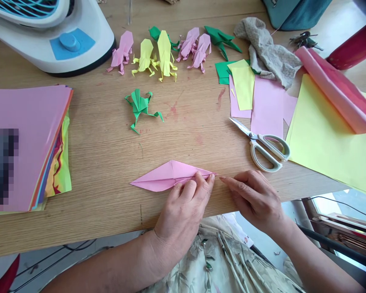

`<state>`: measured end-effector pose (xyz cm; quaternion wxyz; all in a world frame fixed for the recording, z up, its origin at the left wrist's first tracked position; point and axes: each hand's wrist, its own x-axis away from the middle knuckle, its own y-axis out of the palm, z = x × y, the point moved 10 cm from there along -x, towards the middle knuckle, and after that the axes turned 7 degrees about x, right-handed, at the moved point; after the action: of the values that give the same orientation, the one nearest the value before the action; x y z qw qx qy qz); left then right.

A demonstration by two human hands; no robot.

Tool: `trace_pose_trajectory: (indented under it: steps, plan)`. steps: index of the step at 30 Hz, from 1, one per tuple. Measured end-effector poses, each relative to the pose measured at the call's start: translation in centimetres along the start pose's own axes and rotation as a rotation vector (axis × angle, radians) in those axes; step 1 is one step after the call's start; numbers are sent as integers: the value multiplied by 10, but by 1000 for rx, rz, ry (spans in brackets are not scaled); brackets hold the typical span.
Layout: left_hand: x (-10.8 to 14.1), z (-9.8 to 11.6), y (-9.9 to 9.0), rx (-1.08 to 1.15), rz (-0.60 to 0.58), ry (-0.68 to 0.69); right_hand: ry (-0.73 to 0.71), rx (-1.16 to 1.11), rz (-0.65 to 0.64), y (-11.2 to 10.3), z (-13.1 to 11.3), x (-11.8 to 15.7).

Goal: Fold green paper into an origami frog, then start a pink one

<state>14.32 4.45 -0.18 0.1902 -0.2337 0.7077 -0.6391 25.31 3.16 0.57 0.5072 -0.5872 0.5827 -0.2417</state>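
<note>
A pink folded sheet of origami paper (158,175), long and pointed at both ends, lies flat near the table's front edge. My left hand (186,203) holds it down, fingertips pressed along its right half and covering part of the lower edge. Just off the paper's right tip is my right hand (256,197). Its fingers are curled in with the index finger reaching left, and I see nothing in them. Beyond the paper sits a green origami frog (139,105).
Scissors (264,148) lie right, beside pink paper pieces (266,106) and yellow sheets (332,142). Several pink, yellow and green folded frogs, including a yellow frog (164,55), line the back. A white fan base (88,36) and a coloured paper stack (27,142) stand left.
</note>
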Motion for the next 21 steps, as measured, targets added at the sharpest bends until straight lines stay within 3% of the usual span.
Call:
trace_pose_trajectory:
  steps: [9, 21]
  plan:
    - [-7, 1, -3, 5, -10, 9, 65, -69, 54, -4, 7, 2]
    - [-10, 1, -1, 42, -10, -21, 21, -11, 94, -2, -1, -2]
